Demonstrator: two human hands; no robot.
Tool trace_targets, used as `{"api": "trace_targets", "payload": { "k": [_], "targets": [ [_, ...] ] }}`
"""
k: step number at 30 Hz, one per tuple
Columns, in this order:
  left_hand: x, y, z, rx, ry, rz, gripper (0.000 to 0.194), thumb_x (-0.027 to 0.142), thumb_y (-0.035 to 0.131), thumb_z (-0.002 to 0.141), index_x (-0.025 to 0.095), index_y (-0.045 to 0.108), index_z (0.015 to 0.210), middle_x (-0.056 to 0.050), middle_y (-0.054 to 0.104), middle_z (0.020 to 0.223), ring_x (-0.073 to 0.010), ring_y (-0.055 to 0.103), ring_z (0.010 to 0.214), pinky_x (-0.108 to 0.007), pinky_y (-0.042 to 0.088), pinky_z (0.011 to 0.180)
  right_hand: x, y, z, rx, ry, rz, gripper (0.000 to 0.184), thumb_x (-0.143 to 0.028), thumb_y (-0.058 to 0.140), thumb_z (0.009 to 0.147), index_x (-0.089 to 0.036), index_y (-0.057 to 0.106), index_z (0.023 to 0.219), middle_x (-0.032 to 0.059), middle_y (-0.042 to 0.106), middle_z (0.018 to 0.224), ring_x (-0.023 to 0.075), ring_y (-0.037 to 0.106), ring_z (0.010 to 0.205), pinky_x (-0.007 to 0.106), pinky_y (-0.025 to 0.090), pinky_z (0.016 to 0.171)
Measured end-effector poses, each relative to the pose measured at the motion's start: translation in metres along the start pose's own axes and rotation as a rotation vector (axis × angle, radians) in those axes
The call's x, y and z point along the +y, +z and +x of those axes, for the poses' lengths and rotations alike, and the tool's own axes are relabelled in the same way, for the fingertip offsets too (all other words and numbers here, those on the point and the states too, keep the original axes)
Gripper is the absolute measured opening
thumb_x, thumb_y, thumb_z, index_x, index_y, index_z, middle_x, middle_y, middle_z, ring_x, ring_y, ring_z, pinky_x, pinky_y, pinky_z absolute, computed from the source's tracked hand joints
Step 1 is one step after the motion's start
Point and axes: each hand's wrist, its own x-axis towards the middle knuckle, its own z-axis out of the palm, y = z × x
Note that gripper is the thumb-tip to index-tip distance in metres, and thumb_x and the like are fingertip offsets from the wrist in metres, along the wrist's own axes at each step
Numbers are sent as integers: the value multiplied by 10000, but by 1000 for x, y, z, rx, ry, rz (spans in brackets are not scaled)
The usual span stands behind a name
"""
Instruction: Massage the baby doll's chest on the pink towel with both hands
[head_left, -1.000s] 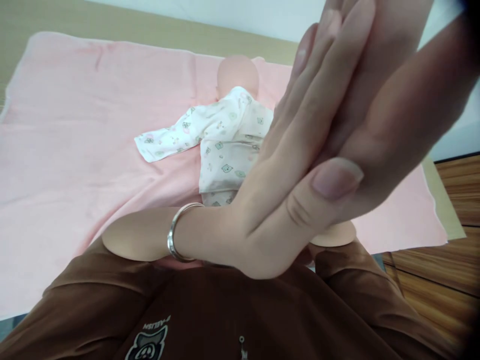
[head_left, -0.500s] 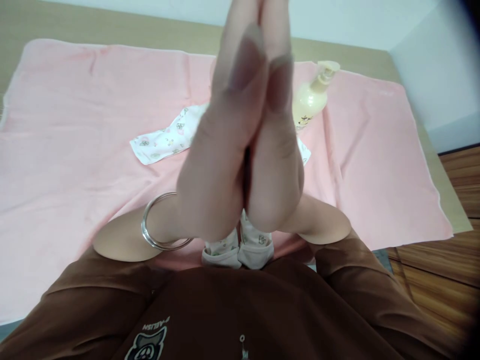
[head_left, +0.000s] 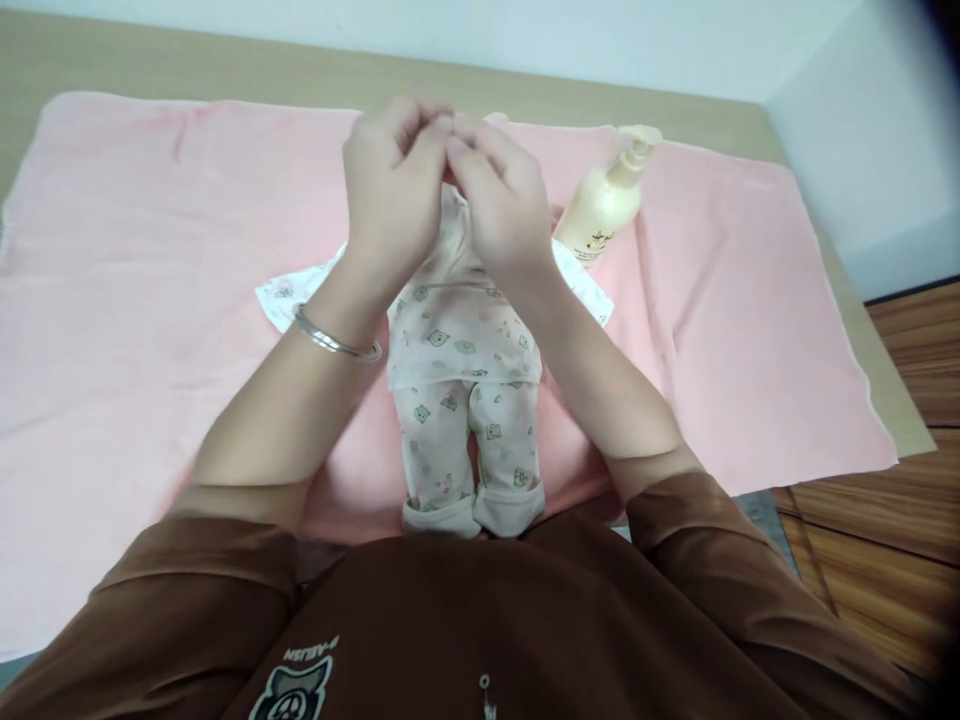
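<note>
A baby doll in white printed top and trousers lies on a pink towel, feet toward me. My left hand and my right hand hover together over the doll's head and hide it. Both hands have curled fingers, and their fingertips meet at the top. I cannot tell whether anything is held inside them or whether they touch the head. A silver bangle sits on my left wrist.
A cream pump bottle lies tilted on the towel, just right of my right hand. The towel covers a tan table against a white wall. Wooden floor shows at the right. My brown sleeves fill the bottom.
My hands were pressed flat palm to palm close to the camera. They have dropped forward to the doll's head and the fingers have curled. The doll's body is uncovered again.
</note>
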Motion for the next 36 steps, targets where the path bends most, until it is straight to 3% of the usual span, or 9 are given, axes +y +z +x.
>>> {"api": "trace_targets", "payload": {
  "k": [2, 4, 9, 14, 19, 26, 29, 33, 36],
  "targets": [
    [-35, 12, 10, 4, -50, 152, 363, -116, 557, 951, 185, 695, 803, 57, 639, 767, -112, 540, 775, -393, 479, 795, 33, 1, 8, 28, 42, -41, 215, -354, 466, 993, -295, 670, 1033, -23, 749, 1072, 169, 704, 1116, 329, 585, 1042],
    [-59, 20, 10, -7, -63, 236, 345, -113, 600, 913, 199, 655, 775, 25, 652, 840, -150, 549, 860, -420, 460, 896, 55, 2, 9, 28, 21, -126, 229, -286, 474, 960, -316, 694, 1019, -30, 765, 1096, 190, 692, 1131, 357, 562, 1072],
    [-74, 14, -13, -37, 116, 242, 171, 105, 632, 915, 276, 633, 899, -75, 622, 1080, -284, 542, 1099, -484, 445, 1001, 71, 1, 6, -29, -3, -223, 300, -194, 472, 959, -345, 714, 1054, -73, 761, 1143, 134, 615, 1126, 300, 507, 1123],
    [-88, 3, -25, -12, 164, 213, 16, 263, 650, 914, 264, 643, 928, -77, 642, 1039, -292, 562, 1089, -505, 462, 1025, 66, 1, 3, 12, -13, -308, 246, -209, 511, 905, -345, 711, 952, -13, 759, 1127, 206, 665, 1147, 362, 535, 1111],
    [-110, -3, -29, -6, 172, 169, 312, 570, 668, 963, 263, 618, 961, -62, 618, 1030, -268, 524, 1069, -525, 443, 1066, 62, 5, -9, -17, -42, -572, 352, -151, 410, 955, -245, 716, 1102, 47, 749, 1216, 206, 649, 1218, 355, 527, 1159],
    [-114, -5, -37, 43, 255, 240, 332, 593, 529, 1004, 269, 596, 981, -87, 641, 1014, -306, 568, 1052, -553, 445, 1040, 72, -13, -19, -131, -151, -708, 388, -196, 423, 1000, -194, 676, 1294, 56, 676, 1405, 142, 566, 1365, 282, 462, 1269],
    [-117, -3, -35, 28, 211, 275, 434, 668, 436, 1021, 265, 599, 1005, -96, 647, 1058, -311, 564, 1088, -554, 422, 1058, 56, -11, -25, -167, -56, -861, 481, -225, 368, 1054, -106, 580, 1469, 106, 607, 1513, 217, 535, 1439, 363, 434, 1300],
    [-121, -5, -30, -60, 113, 315, 486, 715, 385, 987, 293, 614, 1063, -93, 657, 1147, -315, 540, 1153, -575, 355, 1099, 16, 5, -45, -383, -83, -1047, 580, -223, 358, 1077, 27, 422, 1597, 240, 389, 1686, 392, 355, 1611, 493, 280, 1384],
    [-120, -6, -29, -72, 91, 313, 511, 719, 343, 970, 306, 626, 1073, -98, 667, 1160, -333, 534, 1162, -600, 334, 1096, 5, 8, -48, -472, -96, -1004, 593, -189, 306, 1070, 57, 394, 1602, 234, 338, 1719, 367, 284, 1655, 459, 242, 1410]
  ]
}}
